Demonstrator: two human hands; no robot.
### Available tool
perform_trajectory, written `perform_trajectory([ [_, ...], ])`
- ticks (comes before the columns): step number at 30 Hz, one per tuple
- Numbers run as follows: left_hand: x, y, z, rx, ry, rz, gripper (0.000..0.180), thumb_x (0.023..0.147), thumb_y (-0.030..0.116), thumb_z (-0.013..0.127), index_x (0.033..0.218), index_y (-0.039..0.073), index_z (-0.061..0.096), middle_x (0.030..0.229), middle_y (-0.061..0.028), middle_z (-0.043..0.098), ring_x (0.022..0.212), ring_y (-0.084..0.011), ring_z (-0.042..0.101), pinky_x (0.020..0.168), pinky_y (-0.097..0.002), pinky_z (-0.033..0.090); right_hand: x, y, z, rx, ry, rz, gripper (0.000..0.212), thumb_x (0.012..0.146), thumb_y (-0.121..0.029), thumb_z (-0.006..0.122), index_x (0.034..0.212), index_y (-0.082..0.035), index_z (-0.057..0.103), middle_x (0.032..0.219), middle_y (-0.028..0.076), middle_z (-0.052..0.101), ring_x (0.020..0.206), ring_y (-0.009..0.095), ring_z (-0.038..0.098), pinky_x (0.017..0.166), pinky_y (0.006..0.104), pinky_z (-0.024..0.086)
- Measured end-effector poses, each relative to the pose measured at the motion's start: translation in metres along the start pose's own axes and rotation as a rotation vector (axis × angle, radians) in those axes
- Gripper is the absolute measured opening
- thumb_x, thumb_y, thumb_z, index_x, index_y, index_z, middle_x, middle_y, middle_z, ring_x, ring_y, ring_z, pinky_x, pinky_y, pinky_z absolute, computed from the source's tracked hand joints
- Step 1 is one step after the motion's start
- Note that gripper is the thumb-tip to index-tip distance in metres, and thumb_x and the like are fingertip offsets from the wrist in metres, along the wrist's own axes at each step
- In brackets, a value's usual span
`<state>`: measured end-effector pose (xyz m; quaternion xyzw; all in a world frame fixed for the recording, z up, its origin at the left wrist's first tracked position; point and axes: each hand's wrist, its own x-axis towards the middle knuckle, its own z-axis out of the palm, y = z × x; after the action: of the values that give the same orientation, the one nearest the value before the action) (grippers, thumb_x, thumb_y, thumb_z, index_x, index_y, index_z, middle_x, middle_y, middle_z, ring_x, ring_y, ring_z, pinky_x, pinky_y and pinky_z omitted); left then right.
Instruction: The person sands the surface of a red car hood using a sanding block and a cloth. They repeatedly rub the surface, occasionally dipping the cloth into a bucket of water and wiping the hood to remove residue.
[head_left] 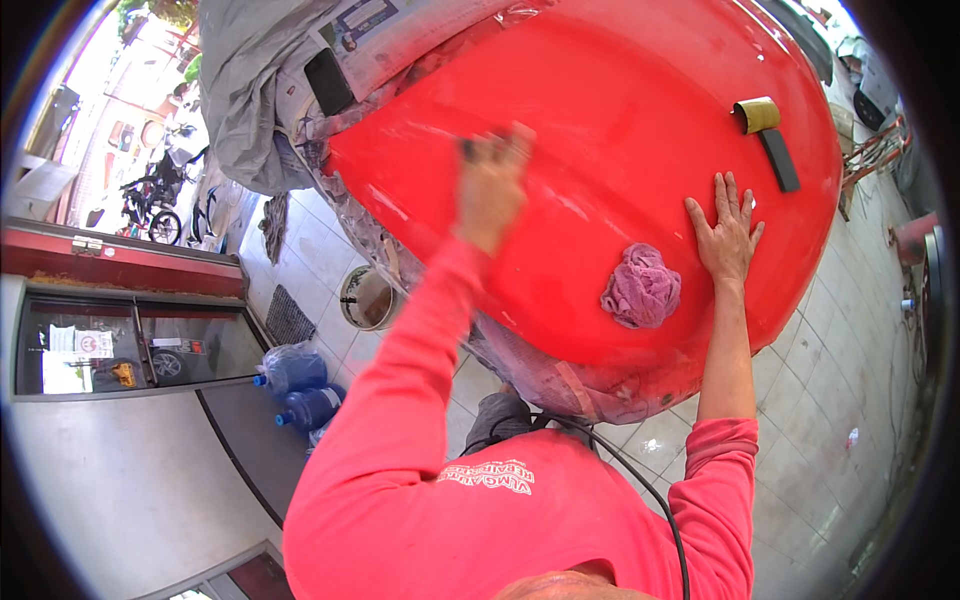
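Observation:
A glossy red car panel (pixel 590 130), shaped like a hood, spreads in front of me. My left hand (pixel 490 190) is on its left part, smeared by motion. Its fingers are bent over something dark, mostly hidden under them. On the right side of the panel my right hand (pixel 725 235) lies flat with the fingers spread, holding nothing. A crumpled pink cloth (pixel 642 287) rests on the panel between my hands, closer to the right one. Beyond my right hand lie a dark grey block (pixel 779 160) and a curled piece of yellowish sandpaper (pixel 757 114), touching each other.
Plastic film and paper (pixel 400 40) cover the panel's far left border, with a black flat object (pixel 328 82) on it. A grey cover (pixel 250 90) hangs there. Below stand a bucket (pixel 368 298) and blue water jugs (pixel 305 402). A black hose (pixel 640 480) runs beside my body.

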<state>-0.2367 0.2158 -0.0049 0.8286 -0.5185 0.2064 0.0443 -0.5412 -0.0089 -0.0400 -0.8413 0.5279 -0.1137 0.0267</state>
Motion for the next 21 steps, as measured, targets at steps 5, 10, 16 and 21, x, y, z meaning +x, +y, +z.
perform_trajectory([
  [5, -0.06, 0.066, -0.014, -0.24, 0.066, 0.206, 0.048, 0.105, 0.026, 0.057, 0.15, 0.008, 0.062, 0.145, -0.0228, 0.066, 0.133, -0.0424, 0.062, 0.125, -0.0585, 0.034, -0.002, 0.004, -0.001, 0.001, -0.008, -0.014, 0.088, 0.098, -0.081, 0.051, 0.17, -0.032, 0.036, 0.178, -0.012, 0.027, 0.167, 0.025, 0.017, 0.132, 0.0666, 0.01],
  [10, 0.031, -0.138, 0.031, -0.181, 0.078, -0.268, 0.047, 0.108, 0.035, 0.054, 0.135, -0.002, 0.066, 0.131, -0.0253, 0.071, 0.129, -0.0444, 0.063, 0.111, -0.052, 0.05, 0.001, -0.011, 0.002, 0.048, 0.003, -0.06, 0.087, 0.098, -0.079, 0.051, 0.17, -0.031, 0.036, 0.178, -0.011, 0.028, 0.167, 0.026, 0.016, 0.132, 0.0676, 0.01],
  [16, -0.007, -0.038, -0.002, 0.386, -0.206, -0.003, 0.048, 0.111, 0.033, 0.043, 0.137, 0.002, 0.068, 0.148, -0.0192, 0.062, 0.136, -0.0397, 0.055, 0.118, -0.0579, 0.04, 0.002, -0.003, -0.007, 0.013, -0.016, -0.033, 0.087, 0.099, -0.078, 0.051, 0.17, -0.031, 0.035, 0.179, -0.01, 0.027, 0.167, 0.027, 0.016, 0.131, 0.068, 0.01],
  [21, -0.135, 0.04, -0.028, -0.399, 0.113, 0.085, 0.048, 0.106, 0.027, 0.058, 0.147, 0.001, 0.06, 0.142, -0.0221, 0.066, 0.14, -0.0409, 0.056, 0.118, -0.0557, 0.044, 0.001, -0.001, -0.004, -0.031, -0.025, -0.006, 0.085, 0.1, -0.078, 0.05, 0.171, -0.032, 0.033, 0.179, -0.011, 0.027, 0.167, 0.026, 0.016, 0.132, 0.0675, 0.01],
])
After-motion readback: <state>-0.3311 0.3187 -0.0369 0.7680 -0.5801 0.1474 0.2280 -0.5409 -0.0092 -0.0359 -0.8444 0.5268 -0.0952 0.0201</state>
